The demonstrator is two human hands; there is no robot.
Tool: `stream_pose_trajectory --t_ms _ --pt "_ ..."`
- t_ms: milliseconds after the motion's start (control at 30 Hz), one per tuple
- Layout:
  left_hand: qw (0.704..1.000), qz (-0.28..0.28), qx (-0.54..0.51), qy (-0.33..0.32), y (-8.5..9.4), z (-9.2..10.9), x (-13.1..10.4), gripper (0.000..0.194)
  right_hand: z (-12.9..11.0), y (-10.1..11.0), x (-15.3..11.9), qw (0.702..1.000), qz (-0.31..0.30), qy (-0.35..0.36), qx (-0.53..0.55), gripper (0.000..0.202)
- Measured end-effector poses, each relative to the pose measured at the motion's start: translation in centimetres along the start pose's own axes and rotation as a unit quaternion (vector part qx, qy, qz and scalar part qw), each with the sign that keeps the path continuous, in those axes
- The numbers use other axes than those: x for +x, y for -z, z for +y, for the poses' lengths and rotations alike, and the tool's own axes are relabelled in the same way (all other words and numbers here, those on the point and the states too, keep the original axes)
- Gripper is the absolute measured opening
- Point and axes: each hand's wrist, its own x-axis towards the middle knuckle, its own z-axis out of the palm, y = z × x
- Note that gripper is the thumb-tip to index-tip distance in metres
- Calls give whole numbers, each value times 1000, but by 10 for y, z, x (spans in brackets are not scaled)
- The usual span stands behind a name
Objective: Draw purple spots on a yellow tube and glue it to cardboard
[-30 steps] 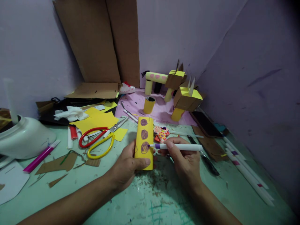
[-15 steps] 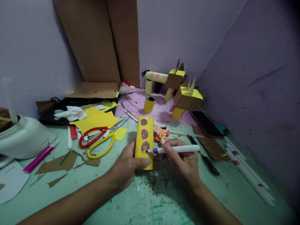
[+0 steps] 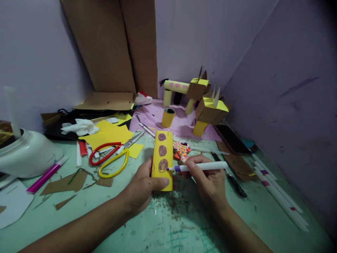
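A yellow paper-covered tube [image 3: 159, 160] is gripped near its lower end by my left hand [image 3: 143, 188], thumb across its front. Three purplish-brown spots run down its face, and part of a drawn outline shows at its left edge. In my right hand [image 3: 207, 182] is a white felt-tip pen [image 3: 212, 166] with a purple collar, held level. Its tip touches the tube at the right side of the lowest spot. Behind the tube lie scissors [image 3: 113, 158] with one red and one yellow handle, and a patterned piece [image 3: 181, 151].
Yellow paper [image 3: 107, 135] and cardboard scraps [image 3: 65, 182] lie left, near a white pot [image 3: 31, 153]. A short yellow tube [image 3: 167, 117] and box-headed cardboard animals [image 3: 212, 110] stand at the back. A black cutter [image 3: 235, 184] and several white pens [image 3: 281, 196] lie right.
The pen tip has shifted slightly right across the lowest spot, my right hand moving with it. My left hand and the tube stay nearly still.
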Motion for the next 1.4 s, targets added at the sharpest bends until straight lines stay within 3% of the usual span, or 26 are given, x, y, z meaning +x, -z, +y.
stream_pose_trajectory --t_ms 700,1400 --pt "1000 4 10 -3 0 -3 2 55 3 -10 -8 999 0 -32 13 18" --pt "1000 1 11 0 -1 -2 1 57 6 -10 -7 999 9 -16 39 15"
